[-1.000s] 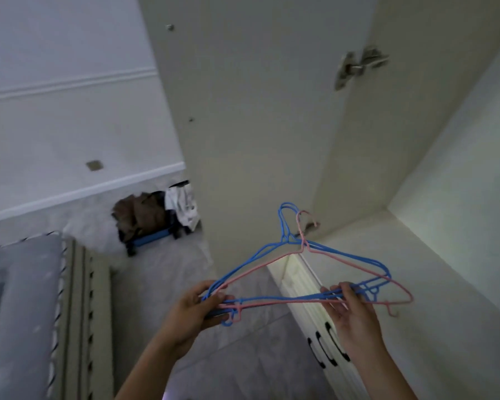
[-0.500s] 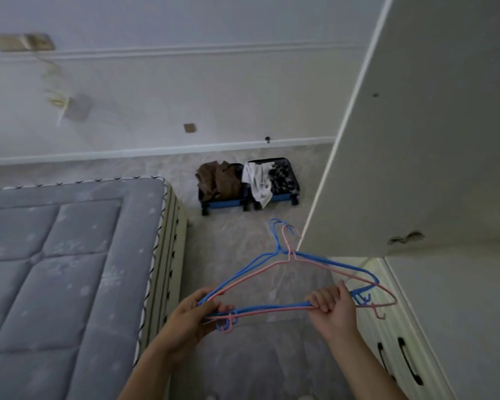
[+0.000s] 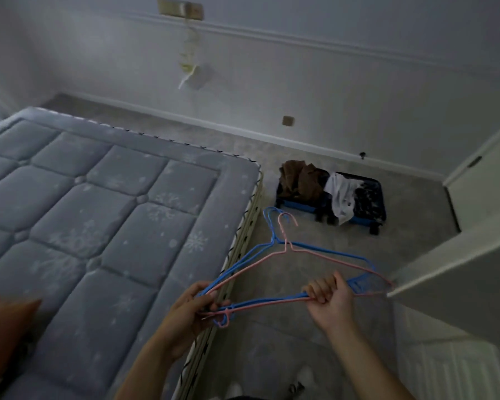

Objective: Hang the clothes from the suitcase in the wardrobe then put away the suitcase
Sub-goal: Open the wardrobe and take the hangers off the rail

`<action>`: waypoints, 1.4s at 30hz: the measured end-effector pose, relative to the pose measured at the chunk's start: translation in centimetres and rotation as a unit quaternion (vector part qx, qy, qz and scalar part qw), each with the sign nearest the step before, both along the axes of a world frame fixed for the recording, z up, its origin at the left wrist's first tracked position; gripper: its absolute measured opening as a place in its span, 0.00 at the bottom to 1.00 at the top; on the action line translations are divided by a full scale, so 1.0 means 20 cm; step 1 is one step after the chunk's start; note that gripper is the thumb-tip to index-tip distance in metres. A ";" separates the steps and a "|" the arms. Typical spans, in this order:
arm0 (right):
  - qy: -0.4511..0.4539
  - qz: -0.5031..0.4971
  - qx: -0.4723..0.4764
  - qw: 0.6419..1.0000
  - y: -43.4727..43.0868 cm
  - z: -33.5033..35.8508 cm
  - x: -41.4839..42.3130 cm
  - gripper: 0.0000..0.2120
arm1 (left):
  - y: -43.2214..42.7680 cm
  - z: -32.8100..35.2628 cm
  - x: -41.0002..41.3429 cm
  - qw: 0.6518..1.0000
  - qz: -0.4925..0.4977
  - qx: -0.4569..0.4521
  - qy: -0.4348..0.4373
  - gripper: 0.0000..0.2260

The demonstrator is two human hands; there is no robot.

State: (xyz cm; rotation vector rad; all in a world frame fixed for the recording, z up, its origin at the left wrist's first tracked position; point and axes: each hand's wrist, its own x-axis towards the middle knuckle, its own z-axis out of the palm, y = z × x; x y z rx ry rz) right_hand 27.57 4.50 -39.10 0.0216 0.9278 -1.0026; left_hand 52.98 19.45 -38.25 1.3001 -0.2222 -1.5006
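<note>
Left hand (image 3: 189, 316): fingers pinch corner of blue and pink wire hangers (image 3: 272, 302).
Right hand (image 3: 331, 298): fingers curled round their bottom bars.

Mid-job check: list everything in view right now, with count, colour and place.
hangers: several wire ones, blue and pink, held over the floor; exact count unclear
suitcase: one, dark with blue edge, open on the floor by the wall
clothes: three bunches, brown, white, dark, in the suitcase
mattress: one, grey quilted, left
wardrobe door: one, cream, right
left hand: grips the hangers' left end
right hand: grips the hangers' bottom bars
</note>
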 end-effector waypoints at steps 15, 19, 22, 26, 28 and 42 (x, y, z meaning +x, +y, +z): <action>-0.040 0.273 -0.016 0.961 -1.00 -0.16 0.88 0.28 | -0.48 -0.08 0.35 0.968 0.246 0.049 -0.015 0.10; -0.064 0.320 0.002 0.945 -1.27 -0.14 1.11 0.29 | -0.69 -0.01 0.42 0.950 0.305 0.056 -0.028 0.08; -0.065 0.356 0.007 0.932 -1.42 -0.14 1.29 0.27 | -0.80 0.01 0.49 0.937 0.338 0.069 -0.045 0.07; -0.061 0.386 -0.009 0.920 -1.52 -0.12 1.52 0.18 | -0.86 0.02 0.59 0.921 0.383 0.059 -0.037 0.08; -0.062 0.410 -0.024 0.910 -1.56 -0.10 1.64 0.14 | -0.88 0.02 0.66 0.915 0.400 0.052 -0.030 0.10; 0.124 0.543 -0.096 0.825 -1.55 -0.42 2.90 0.09 | -0.80 -0.38 1.87 0.880 0.473 0.009 0.030 0.15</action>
